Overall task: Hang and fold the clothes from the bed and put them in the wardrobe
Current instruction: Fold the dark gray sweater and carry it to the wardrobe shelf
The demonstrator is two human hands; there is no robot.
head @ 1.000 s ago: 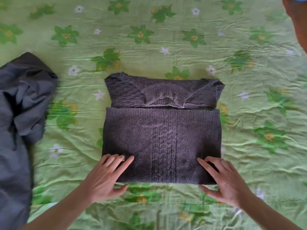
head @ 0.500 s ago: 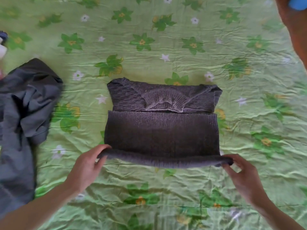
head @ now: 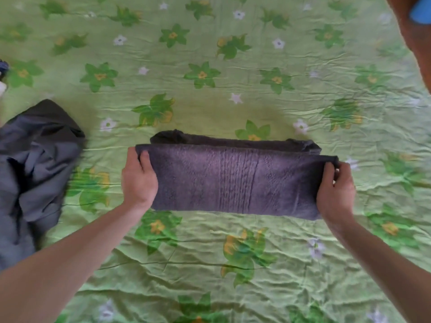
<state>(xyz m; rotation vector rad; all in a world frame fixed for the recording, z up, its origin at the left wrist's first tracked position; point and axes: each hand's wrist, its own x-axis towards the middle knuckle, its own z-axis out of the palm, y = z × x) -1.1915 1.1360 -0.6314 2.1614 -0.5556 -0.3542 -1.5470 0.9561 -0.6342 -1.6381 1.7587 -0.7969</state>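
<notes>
Sweater (head: 233, 180): dark purple knit, folded, centre of frame on the bed (head: 233, 73).
Left hand (head: 138, 180): grip closed, pinching sweater's left edge.
Right hand (head: 335, 190): grip closed, pinching right edge.
Grey garment (head: 35, 164): crumpled, left edge of frame.

green floral bed (head: 233, 73), folded sweater (head: 233, 183), grey garment (head: 35, 164)
</notes>
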